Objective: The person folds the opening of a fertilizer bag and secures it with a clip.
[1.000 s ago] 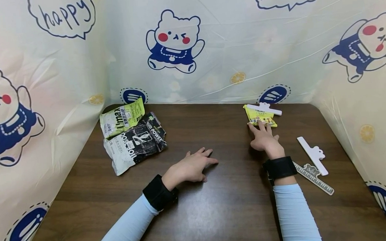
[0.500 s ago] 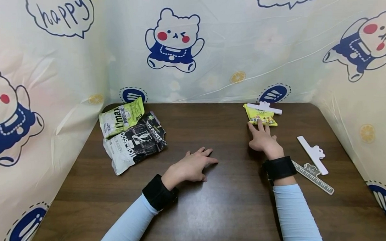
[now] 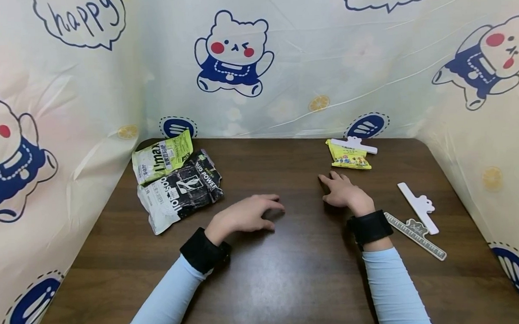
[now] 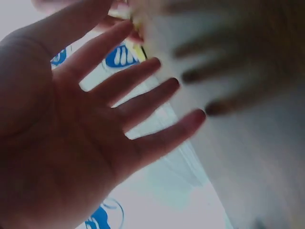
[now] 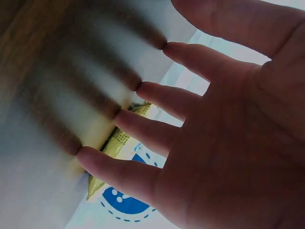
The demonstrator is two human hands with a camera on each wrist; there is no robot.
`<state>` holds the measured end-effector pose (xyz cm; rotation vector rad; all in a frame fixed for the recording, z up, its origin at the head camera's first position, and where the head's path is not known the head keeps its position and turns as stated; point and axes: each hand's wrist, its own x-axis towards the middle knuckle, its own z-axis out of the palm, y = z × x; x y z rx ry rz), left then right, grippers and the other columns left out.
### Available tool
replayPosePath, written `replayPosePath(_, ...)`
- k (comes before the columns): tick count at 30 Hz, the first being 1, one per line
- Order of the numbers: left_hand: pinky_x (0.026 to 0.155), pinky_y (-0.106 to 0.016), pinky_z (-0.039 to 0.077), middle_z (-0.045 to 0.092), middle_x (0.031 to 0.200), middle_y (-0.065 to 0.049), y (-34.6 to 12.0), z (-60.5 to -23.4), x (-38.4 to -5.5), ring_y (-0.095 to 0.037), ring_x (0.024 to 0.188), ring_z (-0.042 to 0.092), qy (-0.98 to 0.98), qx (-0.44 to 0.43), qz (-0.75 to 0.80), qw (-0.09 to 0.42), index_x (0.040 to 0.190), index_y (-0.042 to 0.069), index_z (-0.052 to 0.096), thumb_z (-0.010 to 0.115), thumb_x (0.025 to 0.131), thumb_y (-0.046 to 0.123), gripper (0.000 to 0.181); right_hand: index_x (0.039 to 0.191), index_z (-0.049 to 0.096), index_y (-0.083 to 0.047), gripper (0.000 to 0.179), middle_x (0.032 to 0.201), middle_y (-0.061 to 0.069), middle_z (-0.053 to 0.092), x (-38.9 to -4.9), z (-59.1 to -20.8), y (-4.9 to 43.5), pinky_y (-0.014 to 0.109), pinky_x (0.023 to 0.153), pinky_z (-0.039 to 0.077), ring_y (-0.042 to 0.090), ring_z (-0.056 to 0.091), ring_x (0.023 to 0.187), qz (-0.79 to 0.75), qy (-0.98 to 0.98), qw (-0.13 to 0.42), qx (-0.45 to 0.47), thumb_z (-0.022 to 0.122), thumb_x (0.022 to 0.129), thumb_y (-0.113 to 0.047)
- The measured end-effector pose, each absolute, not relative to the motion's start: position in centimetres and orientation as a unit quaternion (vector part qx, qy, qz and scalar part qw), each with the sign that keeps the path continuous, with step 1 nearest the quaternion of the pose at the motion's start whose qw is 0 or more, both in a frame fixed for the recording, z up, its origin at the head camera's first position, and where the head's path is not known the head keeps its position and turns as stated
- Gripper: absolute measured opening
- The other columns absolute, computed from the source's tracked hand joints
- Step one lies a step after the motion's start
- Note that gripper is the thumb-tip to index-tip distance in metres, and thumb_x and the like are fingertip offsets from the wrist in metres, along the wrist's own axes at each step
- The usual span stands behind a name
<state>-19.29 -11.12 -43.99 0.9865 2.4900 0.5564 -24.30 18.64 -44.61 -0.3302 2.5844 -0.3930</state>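
My left hand [image 3: 244, 215] is over the middle of the table with its fingers spread and nothing in them; the left wrist view shows its bare palm [image 4: 62, 138] and fingertips right at the tabletop. To the right, my right hand [image 3: 345, 193] also has spread fingers, with fingertips at the wood in the right wrist view. It holds nothing. Just beyond it lies a small yellow snack bag [image 3: 349, 157], its top edge gripped by a white sealing clip [image 3: 354, 145]. In the right wrist view the yellow bag [image 5: 116, 143] shows between the fingers.
At the back left, a green-and-white bag [image 3: 162, 157] lies against a black-and-white bag [image 3: 181, 191]. A white clip [image 3: 419, 208] and a grey patterned clip [image 3: 416, 235] lie right of my right wrist. Printed curtains [image 3: 299, 60] enclose the dark wooden table [image 3: 268, 295].
My right hand has drawn back from the yellow bag, towards me and slightly left. My left hand has shifted a little left. The bags and clips stay in place.
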Motion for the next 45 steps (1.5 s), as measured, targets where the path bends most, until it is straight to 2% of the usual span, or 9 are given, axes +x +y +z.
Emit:
replayPosePath(5,0.106,-0.054,0.051,0.067,0.137,-0.015,-14.0,-42.9,-20.9,-0.033,0.124,0.063,0.926,0.296,0.211,0.106,0.134,0.009,0.070,0.077,0.094,0.016,0.041,0.164,0.027,-0.004,0.069,0.168,0.037,0.016,-24.4,-44.8,18.4,0.081,0.114,0.025,0.060,0.012,0.152,-0.146,0.950,0.246,-0.123,0.058,0.103,-0.013)
replayPosePath(8,0.098,-0.056,0.054,0.068,0.129,-0.017,-16.6,-42.1,-21.5,-0.036,0.115,0.064,0.950,0.228,0.200,0.069,0.130,0.008,0.071,0.077,0.092,0.013,0.039,0.164,0.026,-0.005,0.069,0.169,0.036,0.015,-24.3,-44.9,18.3,0.080,0.115,0.024,0.058,0.011,0.153,-0.146,0.950,0.251,-0.117,0.057,0.103,-0.013)
replayPosePath(10,0.098,-0.060,0.052,0.066,0.130,-0.021,-18.5,-41.6,-21.9,-0.040,0.117,0.061,0.962,0.190,0.189,0.059,0.130,0.008,0.071,0.078,0.090,0.013,0.040,0.165,0.026,-0.005,0.069,0.169,0.036,0.014,-24.3,-44.8,18.3,0.081,0.115,0.023,0.058,0.011,0.153,-0.146,0.949,0.254,-0.115,0.057,0.104,-0.013)
replayPosePath(14,0.101,-0.069,0.046,0.058,0.134,-0.029,-22.8,-41.2,-22.7,-0.051,0.124,0.052,0.974,0.137,0.169,0.065,0.133,0.005,0.068,0.075,0.090,0.010,0.044,0.165,0.025,-0.005,0.069,0.169,0.037,0.014,-24.3,-44.9,18.3,0.081,0.114,0.022,0.059,0.010,0.153,-0.144,0.950,0.252,-0.116,0.056,0.104,-0.014)
replayPosePath(18,0.104,-0.076,0.040,0.050,0.141,-0.039,-26.8,-40.9,-22.7,-0.060,0.130,0.043,0.978,0.098,0.159,0.095,0.139,0.000,0.061,0.072,0.091,0.010,0.050,0.165,0.025,-0.004,0.069,0.169,0.037,0.015,-24.2,-44.9,18.2,0.082,0.114,0.022,0.059,0.011,0.153,-0.141,0.949,0.254,-0.120,0.056,0.104,-0.014)
replayPosePath(21,0.105,-0.079,0.036,0.044,0.144,-0.044,-29.4,-40.7,-22.3,-0.064,0.133,0.037,0.976,0.079,0.160,0.122,0.141,-0.004,0.057,0.072,0.092,0.012,0.054,0.165,0.025,-0.004,0.069,0.169,0.037,0.014,-24.2,-44.8,18.2,0.083,0.113,0.021,0.059,0.011,0.153,-0.140,0.949,0.254,-0.119,0.056,0.103,-0.013)
replayPosePath(25,0.099,-0.076,0.040,0.039,0.143,-0.049,-31.6,-40.5,-22.1,-0.064,0.130,0.036,0.973,0.059,0.169,0.146,0.142,-0.006,0.055,0.074,0.089,0.013,0.059,0.165,0.025,-0.005,0.069,0.169,0.036,0.014,-24.1,-44.7,18.3,0.083,0.113,0.021,0.059,0.010,0.153,-0.140,0.950,0.255,-0.114,0.056,0.104,-0.013)
replayPosePath(39,0.087,-0.067,0.049,0.048,0.143,-0.045,-32.1,-40.3,-22.2,-0.055,0.119,0.047,0.968,0.057,0.180,0.165,0.141,-0.005,0.057,0.074,0.089,0.012,0.058,0.165,0.024,-0.004,0.069,0.169,0.037,0.014,-24.0,-44.5,18.3,0.083,0.113,0.021,0.060,0.010,0.153,-0.141,0.950,0.257,-0.112,0.056,0.104,-0.013)
replayPosePath(45,0.088,-0.067,0.049,0.051,0.141,-0.046,-31.6,-39.9,-22.1,-0.055,0.118,0.050,0.966,0.080,0.176,0.171,0.140,-0.003,0.059,0.075,0.089,0.014,0.056,0.165,0.024,-0.005,0.069,0.170,0.037,0.012,-24.0,-44.5,18.3,0.083,0.113,0.021,0.059,0.009,0.153,-0.142,0.950,0.255,-0.110,0.055,0.104,-0.013)
